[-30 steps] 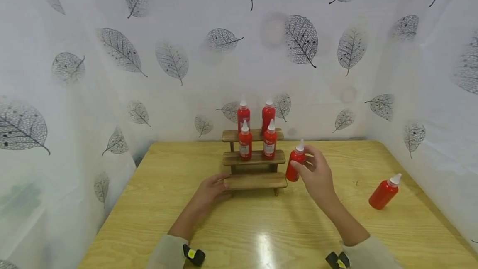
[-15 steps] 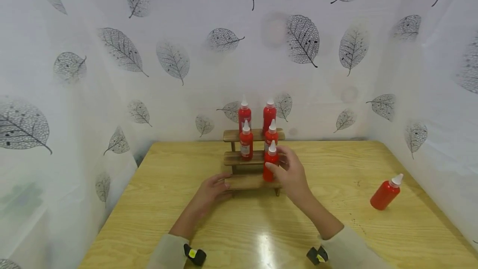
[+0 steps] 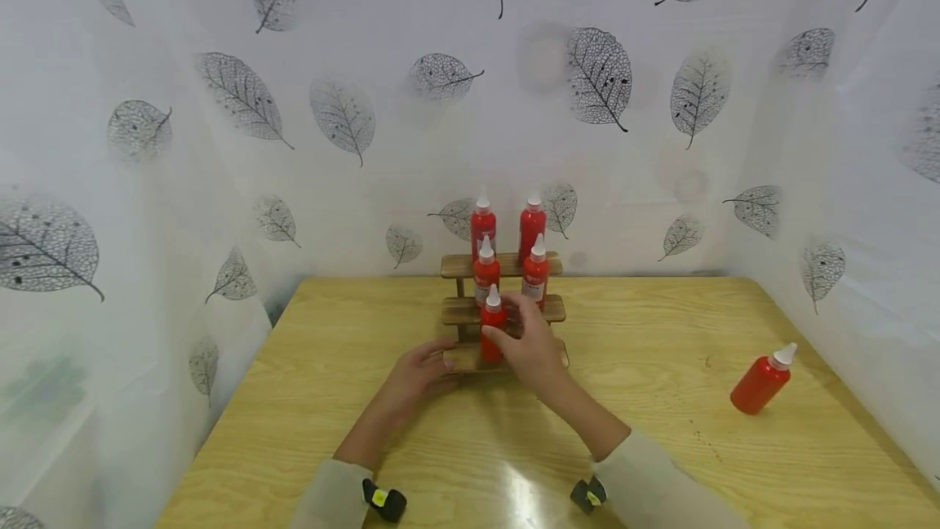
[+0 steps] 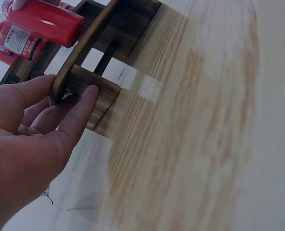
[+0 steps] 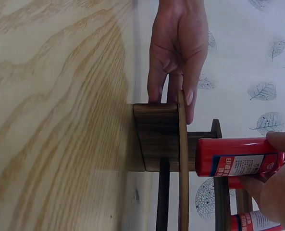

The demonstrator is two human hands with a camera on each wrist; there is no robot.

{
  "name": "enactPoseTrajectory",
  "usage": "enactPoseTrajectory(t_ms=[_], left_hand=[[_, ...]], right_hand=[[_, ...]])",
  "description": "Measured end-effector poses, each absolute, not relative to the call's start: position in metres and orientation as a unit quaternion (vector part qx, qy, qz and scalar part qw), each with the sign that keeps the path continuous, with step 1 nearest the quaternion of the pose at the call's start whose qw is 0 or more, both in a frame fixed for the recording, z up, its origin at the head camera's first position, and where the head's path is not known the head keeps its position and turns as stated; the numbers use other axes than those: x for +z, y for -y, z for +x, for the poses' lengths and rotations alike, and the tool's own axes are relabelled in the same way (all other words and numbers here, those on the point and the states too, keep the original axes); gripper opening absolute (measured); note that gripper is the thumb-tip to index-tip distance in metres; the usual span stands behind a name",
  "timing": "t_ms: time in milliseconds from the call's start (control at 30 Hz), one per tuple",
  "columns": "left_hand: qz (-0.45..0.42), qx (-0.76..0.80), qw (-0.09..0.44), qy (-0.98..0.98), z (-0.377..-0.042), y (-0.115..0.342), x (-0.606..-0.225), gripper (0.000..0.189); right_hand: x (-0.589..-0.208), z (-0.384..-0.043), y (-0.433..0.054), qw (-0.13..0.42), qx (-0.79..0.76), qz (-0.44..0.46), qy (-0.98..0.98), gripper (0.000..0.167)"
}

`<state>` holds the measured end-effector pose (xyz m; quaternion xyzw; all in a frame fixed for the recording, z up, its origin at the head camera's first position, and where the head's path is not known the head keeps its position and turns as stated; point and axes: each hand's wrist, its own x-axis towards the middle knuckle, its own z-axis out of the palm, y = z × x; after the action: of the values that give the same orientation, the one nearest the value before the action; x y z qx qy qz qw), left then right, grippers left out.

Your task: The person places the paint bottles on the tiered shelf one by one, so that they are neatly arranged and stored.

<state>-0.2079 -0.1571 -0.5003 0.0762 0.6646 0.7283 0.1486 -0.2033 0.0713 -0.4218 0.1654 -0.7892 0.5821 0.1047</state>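
A three-step wooden stand (image 3: 461, 359) stands at the middle back of the table. My left hand (image 3: 417, 378) holds the left end of its lowest step, thumb on top and fingers against the leg below, as the left wrist view shows. My right hand (image 3: 530, 345) grips a red squeeze bottle (image 3: 492, 331) with a white pointed cap, thumb and fingers round its upper body. That bottle is upright over the left part of the lowest step; in the right wrist view a small gap separates its base (image 5: 204, 157) from the board.
Two red bottles (image 3: 535, 274) stand on the middle step and two more (image 3: 532, 231) on the top step. Another red bottle (image 3: 761, 384) is at the right of the table (image 3: 646, 398), leaning in view. A leaf-patterned curtain (image 3: 352, 211) surrounds the table's back and sides.
My right hand has carried the bottle leftward, from beside the stand's right end to over the left part of the lowest step. My left hand has stayed at the stand's left end.
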Motion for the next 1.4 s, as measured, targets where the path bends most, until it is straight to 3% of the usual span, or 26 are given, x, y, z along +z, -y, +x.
enactPoseTrajectory(t_ms=[467, 667, 933, 1067, 1300, 1400], left_hand=[[0.067, 0.730, 0.153, -0.663, -0.205, 0.156, -0.496, 0.050], [0.066, 0.732, 0.153, -0.660, -0.205, 0.156, -0.496, 0.052], [0.071, 0.738, 0.151, -0.654, -0.205, 0.155, -0.498, 0.051], [0.075, 0.740, 0.153, -0.651, -0.204, 0.154, -0.497, 0.051], [0.074, 0.734, 0.146, -0.659, -0.203, 0.156, -0.495, 0.050], [0.070, 0.738, 0.148, -0.655, -0.203, 0.155, -0.496, 0.050]], right_hand=[[-0.432, -0.205, -0.061, 0.093, 0.582, 0.174, 0.789, 0.055], [-0.433, -0.202, -0.065, 0.075, 0.575, 0.175, 0.796, 0.064], [-0.427, -0.193, -0.085, 0.073, 0.574, 0.165, 0.799, 0.060], [-0.420, -0.185, -0.107, 0.084, 0.557, 0.155, 0.811, 0.061], [-0.406, -0.167, -0.162, 0.175, 0.516, 0.126, 0.829, 0.055], [-0.404, -0.158, -0.185, 0.189, 0.510, 0.102, 0.833, 0.054]])
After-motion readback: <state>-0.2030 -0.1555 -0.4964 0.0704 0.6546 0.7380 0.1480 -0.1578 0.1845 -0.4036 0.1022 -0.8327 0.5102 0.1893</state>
